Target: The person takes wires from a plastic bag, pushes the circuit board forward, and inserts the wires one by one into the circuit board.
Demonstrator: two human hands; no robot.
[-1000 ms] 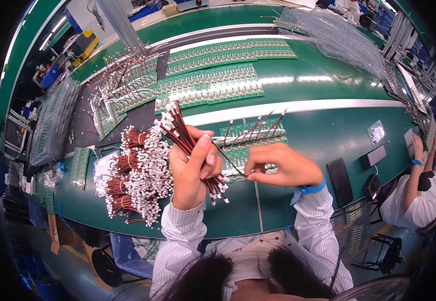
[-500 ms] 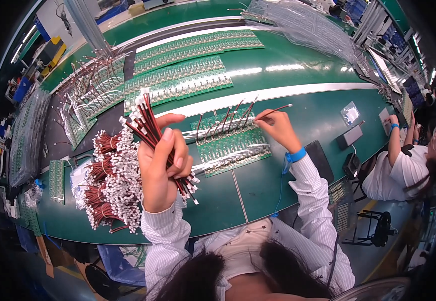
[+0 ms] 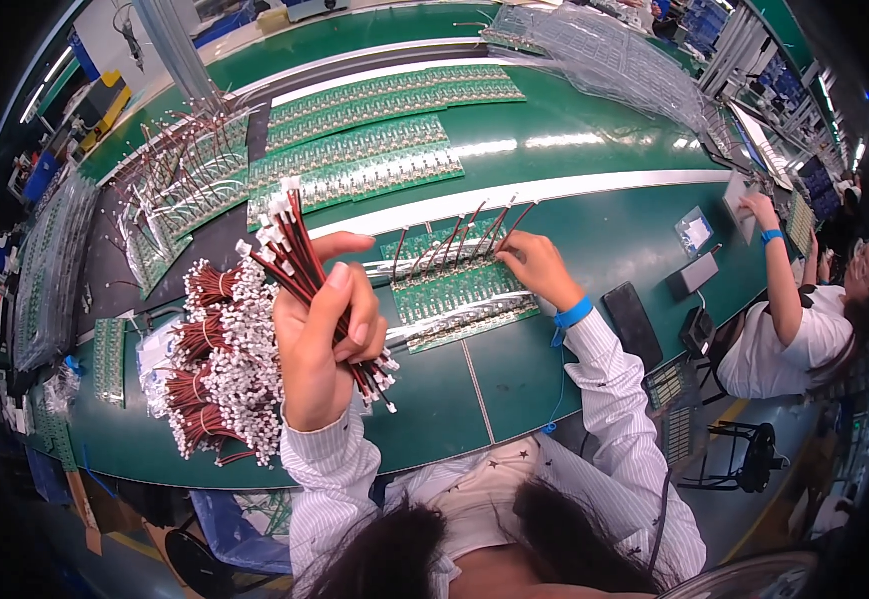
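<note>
A bunch of red-and-black wire leads (image 3: 297,248) with white plugs stands upright in my left hand (image 3: 319,349), whose fingers wrap round it while the index finger points out to the right. Just right of it lies a green circuit board panel (image 3: 454,290) with several wire leads rising from its upper row and a silvery white strip along its near side. At the panel's upper right corner, my right hand (image 3: 544,272) pinches the lower end of one wire lead (image 3: 521,222). The fingertips hide where that lead meets the board. A blue band circles my right wrist.
Rubber-banded bundles of wire leads (image 3: 220,364) are heaped left of my left hand. Green board panels (image 3: 354,155) lie farther back, wired ones (image 3: 180,200) at far left. A black flat object (image 3: 632,324) and grey box (image 3: 694,278) sit right, near a co-worker (image 3: 789,324).
My right hand has moved left and down to the panel's corner, and its wire lead has swung from slanting outward to nearly upright. My left hand stays put. The co-worker's arm has shifted.
</note>
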